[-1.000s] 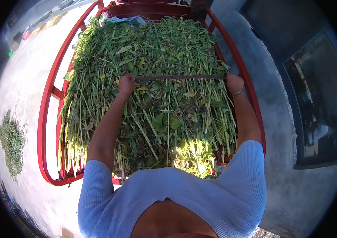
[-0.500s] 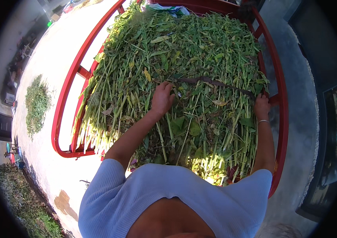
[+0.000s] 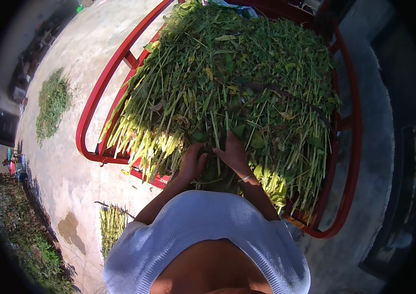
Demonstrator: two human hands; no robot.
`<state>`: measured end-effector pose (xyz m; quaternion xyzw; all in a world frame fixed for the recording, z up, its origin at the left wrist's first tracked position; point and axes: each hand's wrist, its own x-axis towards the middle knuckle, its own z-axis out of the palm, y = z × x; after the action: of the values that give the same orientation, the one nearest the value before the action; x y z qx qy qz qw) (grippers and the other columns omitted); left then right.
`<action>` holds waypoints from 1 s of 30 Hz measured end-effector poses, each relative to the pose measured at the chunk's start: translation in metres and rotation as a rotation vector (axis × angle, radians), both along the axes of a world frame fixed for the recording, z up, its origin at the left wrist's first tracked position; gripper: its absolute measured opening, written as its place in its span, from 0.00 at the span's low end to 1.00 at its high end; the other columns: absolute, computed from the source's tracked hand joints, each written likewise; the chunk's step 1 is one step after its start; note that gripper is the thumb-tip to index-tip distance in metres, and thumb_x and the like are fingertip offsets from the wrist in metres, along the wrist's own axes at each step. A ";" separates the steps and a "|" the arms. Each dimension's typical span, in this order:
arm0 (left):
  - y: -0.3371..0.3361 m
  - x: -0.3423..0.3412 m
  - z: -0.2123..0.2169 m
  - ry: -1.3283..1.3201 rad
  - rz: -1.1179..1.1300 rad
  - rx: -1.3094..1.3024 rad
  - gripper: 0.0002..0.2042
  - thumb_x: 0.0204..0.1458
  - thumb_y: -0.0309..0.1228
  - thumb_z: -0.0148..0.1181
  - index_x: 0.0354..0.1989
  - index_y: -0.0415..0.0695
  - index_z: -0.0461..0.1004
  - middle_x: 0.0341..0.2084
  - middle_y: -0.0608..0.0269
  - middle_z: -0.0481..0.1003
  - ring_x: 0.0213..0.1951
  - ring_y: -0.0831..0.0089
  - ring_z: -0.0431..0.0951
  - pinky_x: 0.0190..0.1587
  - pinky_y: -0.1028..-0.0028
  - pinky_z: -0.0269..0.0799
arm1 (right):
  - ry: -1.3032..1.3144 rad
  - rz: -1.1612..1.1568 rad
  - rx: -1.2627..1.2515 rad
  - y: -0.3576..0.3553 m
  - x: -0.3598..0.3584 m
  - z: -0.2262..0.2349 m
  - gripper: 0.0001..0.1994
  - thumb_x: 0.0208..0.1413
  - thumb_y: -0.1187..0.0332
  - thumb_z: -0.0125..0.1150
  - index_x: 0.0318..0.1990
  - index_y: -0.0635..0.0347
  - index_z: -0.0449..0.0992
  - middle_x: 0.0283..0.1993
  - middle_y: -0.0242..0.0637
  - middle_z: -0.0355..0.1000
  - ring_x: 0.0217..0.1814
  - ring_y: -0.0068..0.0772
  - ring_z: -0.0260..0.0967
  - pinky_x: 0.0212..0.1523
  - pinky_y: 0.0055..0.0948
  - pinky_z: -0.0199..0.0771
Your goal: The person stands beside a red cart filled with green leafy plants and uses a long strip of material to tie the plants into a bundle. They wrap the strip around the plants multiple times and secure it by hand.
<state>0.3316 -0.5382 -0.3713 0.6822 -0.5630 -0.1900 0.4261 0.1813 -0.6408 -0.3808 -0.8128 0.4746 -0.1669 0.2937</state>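
Note:
A thick heap of cut leafy green stalks (image 3: 247, 63) fills the bed of a red-railed cart (image 3: 86, 122). At the near edge of the heap, my left hand (image 3: 192, 162) rests low among the stalks with its thumb apart from the fingers. Just to its right is my right hand (image 3: 235, 156), a band round its wrist, fingers stretched forward against the stalks and thumb pointing left. Neither hand shows a firm grip; some fingertips are lost among the leaves. A dark strap (image 3: 296, 96) lies across the right half of the heap, away from both hands.
Red side rails bound the cart left and right. On the concrete ground (image 3: 90, 181) lie a small pile of greens (image 3: 52, 105) at far left and a bundle of pale stalks (image 3: 112, 226) nearer me. Planted greenery (image 3: 26, 240) grows at lower left.
My right hand has left the strap near the right rail and come to the near middle. My left hand has drawn back toward me. The strap stays on the heap.

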 end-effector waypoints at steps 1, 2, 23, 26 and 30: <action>-0.001 0.007 -0.008 0.085 0.008 0.055 0.18 0.45 0.28 0.59 0.45 0.38 0.68 0.37 0.48 0.72 0.40 0.53 0.73 0.42 0.63 0.69 | 0.072 -0.033 0.065 0.007 0.022 -0.005 0.34 0.45 0.60 0.63 0.57 0.67 0.55 0.44 0.56 0.68 0.46 0.54 0.67 0.41 0.43 0.69; -0.002 0.014 -0.016 0.171 0.019 0.108 0.17 0.45 0.29 0.59 0.44 0.37 0.68 0.35 0.49 0.73 0.38 0.55 0.74 0.41 0.64 0.70 | 0.145 -0.063 0.129 0.009 0.037 -0.006 0.37 0.44 0.60 0.63 0.58 0.67 0.52 0.45 0.58 0.67 0.48 0.56 0.66 0.42 0.44 0.69; -0.016 0.048 -0.033 1.871 -0.474 0.356 0.21 0.54 0.53 0.47 0.35 0.44 0.71 0.27 0.62 0.74 0.30 0.71 0.74 0.35 0.69 0.70 | -0.394 0.018 0.255 0.056 0.052 0.079 0.20 0.49 0.75 0.55 0.52 0.66 0.65 0.43 0.40 0.72 0.43 0.28 0.68 0.47 0.27 0.67; -0.018 0.053 -0.008 1.582 -0.268 0.365 0.15 0.57 0.43 0.49 0.29 0.44 0.70 0.22 0.61 0.73 0.23 0.72 0.73 0.24 0.73 0.70 | -0.475 -0.016 0.432 0.067 0.033 0.066 0.20 0.51 0.75 0.55 0.53 0.66 0.64 0.46 0.40 0.71 0.45 0.27 0.67 0.48 0.26 0.67; -0.025 0.060 -0.010 1.717 -0.456 0.380 0.15 0.56 0.42 0.49 0.36 0.41 0.71 0.30 0.56 0.76 0.32 0.68 0.77 0.42 0.66 0.73 | -0.629 -0.104 0.571 0.062 0.021 0.037 0.20 0.50 0.76 0.57 0.51 0.68 0.64 0.44 0.37 0.71 0.44 0.26 0.69 0.45 0.23 0.69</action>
<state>0.3916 -0.5633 -0.3817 0.2368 -0.1322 -0.8025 0.5315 0.2019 -0.5786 -0.3442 -0.5833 0.4296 -0.2831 0.6285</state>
